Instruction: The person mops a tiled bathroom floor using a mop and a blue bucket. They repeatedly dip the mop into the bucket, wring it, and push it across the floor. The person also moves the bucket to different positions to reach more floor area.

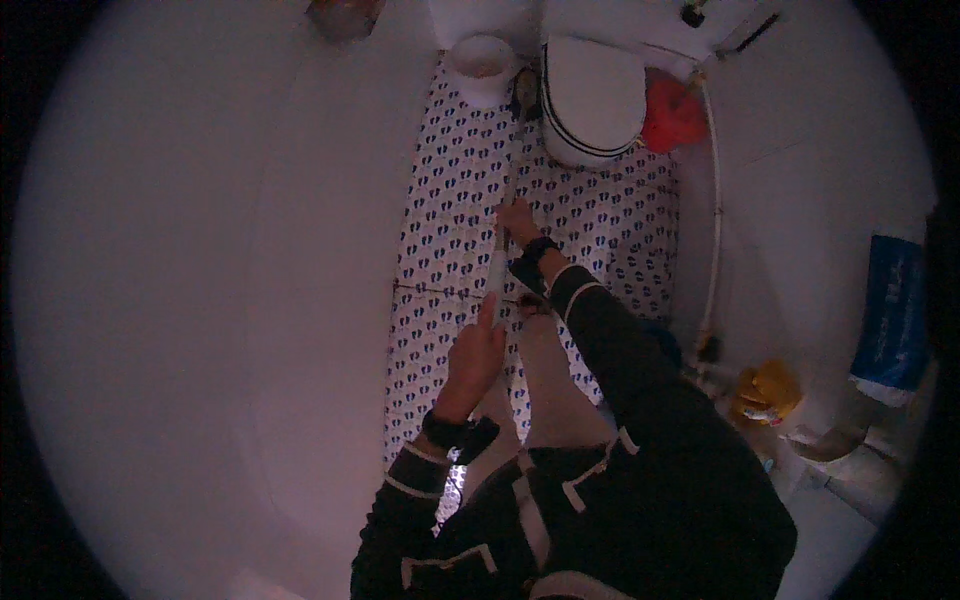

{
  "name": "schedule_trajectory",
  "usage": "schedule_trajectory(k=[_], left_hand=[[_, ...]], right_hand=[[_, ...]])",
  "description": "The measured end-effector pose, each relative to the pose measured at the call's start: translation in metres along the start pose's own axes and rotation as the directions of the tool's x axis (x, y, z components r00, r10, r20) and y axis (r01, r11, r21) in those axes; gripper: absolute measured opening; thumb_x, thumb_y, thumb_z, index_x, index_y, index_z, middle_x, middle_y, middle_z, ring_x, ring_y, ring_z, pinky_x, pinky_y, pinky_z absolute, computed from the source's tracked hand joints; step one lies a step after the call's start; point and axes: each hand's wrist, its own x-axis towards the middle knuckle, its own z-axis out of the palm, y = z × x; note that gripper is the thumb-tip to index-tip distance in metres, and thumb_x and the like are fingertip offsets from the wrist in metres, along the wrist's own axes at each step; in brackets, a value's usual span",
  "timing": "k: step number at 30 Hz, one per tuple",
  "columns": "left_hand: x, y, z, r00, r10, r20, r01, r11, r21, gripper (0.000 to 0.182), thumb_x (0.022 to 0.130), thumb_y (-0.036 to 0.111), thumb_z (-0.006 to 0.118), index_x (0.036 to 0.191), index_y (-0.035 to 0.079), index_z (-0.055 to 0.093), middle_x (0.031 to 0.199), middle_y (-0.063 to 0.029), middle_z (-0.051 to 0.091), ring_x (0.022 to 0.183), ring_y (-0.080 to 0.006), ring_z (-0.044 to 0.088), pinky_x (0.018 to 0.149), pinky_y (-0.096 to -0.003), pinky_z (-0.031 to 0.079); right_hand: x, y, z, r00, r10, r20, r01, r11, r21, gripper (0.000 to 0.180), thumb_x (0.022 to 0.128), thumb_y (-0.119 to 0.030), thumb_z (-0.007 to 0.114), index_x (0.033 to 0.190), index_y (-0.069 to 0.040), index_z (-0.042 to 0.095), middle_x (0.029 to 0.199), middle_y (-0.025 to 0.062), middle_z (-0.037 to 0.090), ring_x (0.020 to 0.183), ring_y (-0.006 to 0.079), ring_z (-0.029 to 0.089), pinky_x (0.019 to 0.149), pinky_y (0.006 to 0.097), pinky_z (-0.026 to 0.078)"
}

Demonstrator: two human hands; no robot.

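My right hand (517, 222) is wrapped around a long pale handle (499, 262), part way along it. Closer to my body, my left hand (475, 354) grips the handle's near end, with the index finger stretched along it. The far part of the handle runs away from me over the floor tiles. It leads to a dark head (526, 91), in the gap between a white bin (481, 75) and a toilet (594, 97) with its lid down. Dim light hides whether that head is a brush or a mop.
Footprint-patterned tiles (457, 232) cover the narrow floor. Beside the toilet hangs a red bag or cloth (673, 112). A pale pipe (718, 225) runs along the right wall. Further right are a yellow item (766, 391), a blue towel (889, 315) and a washbasin (847, 457).
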Motion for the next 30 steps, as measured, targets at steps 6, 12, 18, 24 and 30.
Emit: schedule_trajectory(k=[6,12,18,24,30], left_hand=[[-0.118,-0.061,-0.016,0.992,-0.118,0.055,0.124,0.983,-0.135,0.051,0.093,0.023,0.045,0.139,0.008,0.031,0.082,-0.0264,0.061,0.066,-0.0401,0.060,0.059,-0.0461,0.047],[-0.302,-0.107,-0.044,0.910,-0.407,0.085,0.415,0.877,-0.242,0.047,0.094,0.026,0.044,0.138,0.013,0.036,0.091,-0.0218,0.061,0.065,-0.0285,0.060,0.057,-0.0355,0.048],[-0.375,-0.102,-0.054,0.665,-0.689,0.288,0.740,0.556,-0.379,0.047,0.094,0.022,0.043,0.138,0.010,0.036,0.075,-0.0127,0.056,0.057,-0.0185,0.053,0.051,-0.0294,0.044],[-0.249,-0.087,-0.051,0.790,-0.585,0.182,0.578,0.613,-0.540,0.046,0.094,0.017,0.042,0.138,0.007,0.036,0.064,-0.0053,0.051,0.051,-0.0102,0.047,0.045,-0.0239,0.041],[-0.063,-0.073,-0.041,0.952,-0.265,-0.154,0.147,0.836,-0.529,0.045,0.094,0.019,0.041,0.136,0.007,0.039,0.061,-0.0049,0.049,0.048,-0.0116,0.047,0.044,-0.0246,0.041]], right_hand=[[-0.094,0.029,0.049,0.869,-0.290,0.401,0.274,0.957,0.097,0.019,0.078,-0.015,0.062,0.067,-0.002,0.054,0.058,0.0077,0.052,0.051,0.0192,0.053,0.048,0.0330,0.046],[-0.264,0.031,0.126,0.831,0.336,0.443,-0.498,0.804,0.325,0.017,0.078,-0.013,0.063,0.076,-0.002,0.051,0.059,0.0076,0.052,0.051,0.0188,0.054,0.047,0.0326,0.046],[-0.347,0.025,0.169,0.694,0.504,0.515,-0.719,0.533,0.447,0.020,0.078,-0.011,0.064,0.085,-0.001,0.048,0.061,0.0075,0.052,0.051,0.0184,0.054,0.045,0.0322,0.046],[-0.229,-0.010,0.175,0.768,0.301,0.566,-0.623,0.558,0.548,0.028,0.078,-0.009,0.066,0.095,-0.001,0.045,0.062,0.0074,0.053,0.051,0.0180,0.055,0.044,0.0318,0.046],[-0.067,-0.062,0.144,0.912,0.218,0.347,-0.354,0.846,0.399,0.034,0.079,-0.013,0.066,0.100,-0.001,0.042,0.063,0.0066,0.051,0.052,0.0172,0.053,0.046,0.0327,0.048]])
